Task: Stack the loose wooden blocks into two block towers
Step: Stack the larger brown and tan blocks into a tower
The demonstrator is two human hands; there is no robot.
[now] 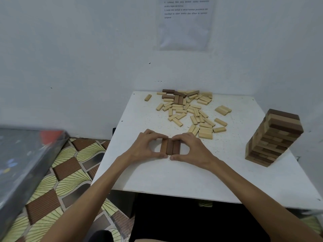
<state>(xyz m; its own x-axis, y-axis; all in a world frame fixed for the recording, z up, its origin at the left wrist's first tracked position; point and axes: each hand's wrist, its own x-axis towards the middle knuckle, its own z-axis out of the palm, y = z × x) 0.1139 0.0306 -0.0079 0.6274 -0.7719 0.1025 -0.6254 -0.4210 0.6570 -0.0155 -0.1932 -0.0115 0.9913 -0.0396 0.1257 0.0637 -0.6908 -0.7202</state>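
Observation:
Three dark brown blocks [170, 146] lie side by side on the white table [174, 175], near its middle. My left hand [146, 147] and my right hand [189, 148] frame this row from either side, fingers at its far end and thumbs at its near end, pinching it together. A pile of loose light and dark blocks [187, 109] is scattered at the far side of the table. At the right edge stands a tall built tower [274, 137] of brown and tan blocks.
A white wall rises right behind the table, with a paper sheet [185, 23] stuck on it. A grey plastic-covered object [22, 161] sits at the left over a patterned floor [66, 172]. One single light block [147, 97] lies at the table's far left corner.

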